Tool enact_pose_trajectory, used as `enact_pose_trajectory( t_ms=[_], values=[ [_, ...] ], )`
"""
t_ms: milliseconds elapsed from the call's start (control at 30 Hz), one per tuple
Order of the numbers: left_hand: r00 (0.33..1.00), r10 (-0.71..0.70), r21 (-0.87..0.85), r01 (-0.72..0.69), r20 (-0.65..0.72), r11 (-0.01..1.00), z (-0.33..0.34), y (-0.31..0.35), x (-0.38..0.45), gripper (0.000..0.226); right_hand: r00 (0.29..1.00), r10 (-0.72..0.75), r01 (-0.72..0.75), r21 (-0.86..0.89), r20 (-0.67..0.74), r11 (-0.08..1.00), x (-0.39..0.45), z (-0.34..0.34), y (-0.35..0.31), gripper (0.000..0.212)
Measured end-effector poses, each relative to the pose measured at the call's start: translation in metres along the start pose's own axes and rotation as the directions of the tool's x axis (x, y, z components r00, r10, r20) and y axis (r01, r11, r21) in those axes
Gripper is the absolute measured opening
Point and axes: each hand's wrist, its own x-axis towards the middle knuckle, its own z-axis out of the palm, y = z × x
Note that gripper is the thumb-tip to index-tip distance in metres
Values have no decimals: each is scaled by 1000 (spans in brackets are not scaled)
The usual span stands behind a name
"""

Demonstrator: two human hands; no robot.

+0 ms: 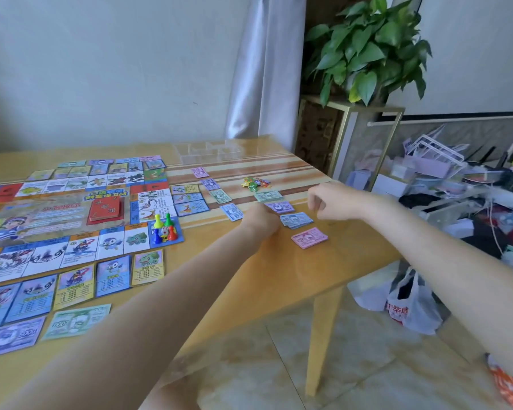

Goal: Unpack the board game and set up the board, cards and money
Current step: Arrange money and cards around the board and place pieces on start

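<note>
Surroundings: my table (249,279) is yellow wood with striped inlay at the far end. A clear plastic tray (209,150) sits near the far edge. Beyond the right edge stand a potted plant (367,48) on a gold-framed stand, a cluttered shelf area, and a white plastic bag (412,303) on the floor. Nothing lies between my hands and the money stacks.

Board: the game board (71,220) lies flat on the left part of the table. A red card deck (105,210) rests near its centre. Four pawns (163,229) (yellow, green, blue, red) and a die stand grouped on the near right corner square. Property cards (113,275) lie in rows just outside the board's near and right edges.

Money: small note stacks (296,219) in green, purple, blue and pink lie right of the board. A pile of coloured tokens (255,183) lies behind them. Two larger notes (77,321) lie at the near left.

Hands: my left hand (259,218) is curled beside the purple stack; I cannot tell whether it holds anything. My right hand (323,201) hovers above the blue stack, fingers curled downward, contents not discernible.
</note>
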Motion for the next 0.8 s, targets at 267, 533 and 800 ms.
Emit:
enact_pose_trajectory(
  t_ms=[267, 533, 800],
  values=[
    [998, -60, -109, 61, 8, 992, 9, -2, 14, 15, 943, 321, -287, 276, -89, 917, 20, 32, -6, 32],
    [998, -34, -143, 41, 53, 989, 0, -4, 15, 19, 964, 259, -241, 211, -60, 947, 22, 26, -18, 34],
    [967, 221, 262, -182, -124, 948, -102, 11, 12, 27, 987, 47, -3, 280, -151, 960, 70, -21, -78, 21]
  ],
)
